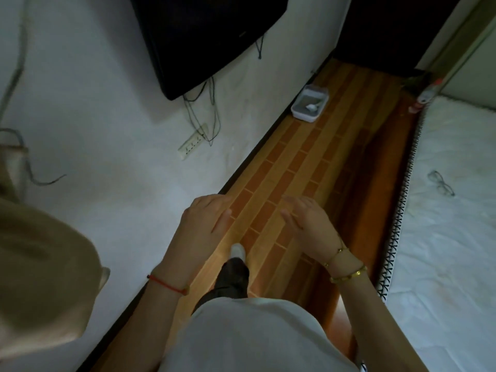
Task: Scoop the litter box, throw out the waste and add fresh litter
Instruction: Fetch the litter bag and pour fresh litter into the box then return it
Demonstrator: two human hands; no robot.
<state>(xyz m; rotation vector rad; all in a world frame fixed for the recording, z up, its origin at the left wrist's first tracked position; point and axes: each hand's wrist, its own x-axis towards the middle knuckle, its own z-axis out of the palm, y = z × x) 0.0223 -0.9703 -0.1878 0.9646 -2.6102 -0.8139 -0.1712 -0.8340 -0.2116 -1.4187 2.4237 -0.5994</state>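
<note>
- Head view: the litter box [310,104] sits on the floor [295,170] at the far end of the strip. It is well apart from both hands, and its left side is against the foot of the wall [120,170].
- Key relation: the box lies straight beyond the fingertips, farther along the floor. Its long axis runs near-to-far, roughly parallel to the wall.
- Left hand [206,218]: palm down, fingers loosely relaxed, grasping nothing.
- Right hand [306,224]: palm down, fingers loosely spread and slightly blurred, grasping nothing.
- Hand selection: the right hand lines up with the box, while the left hand is closer to the wall. Neither is within reach, so the next move is judged to be an approach on foot and then a crouch at the near short end.
- Box contents: grey litter and a small pale object [311,106], which may be a scoop but is too small to confirm.
- Right side: a mattress [451,224] borders the floor strip, with glasses [441,182] lying on it. A bottle [426,95] stands near its far corner.
- Left side: a television [204,36] hangs on the wall, and cables [212,114] drop from it to a power strip [193,145].
- Path: one foot [237,249] is planted on the floor between the hands. The mattress edge narrows the walkway on the right.
</note>
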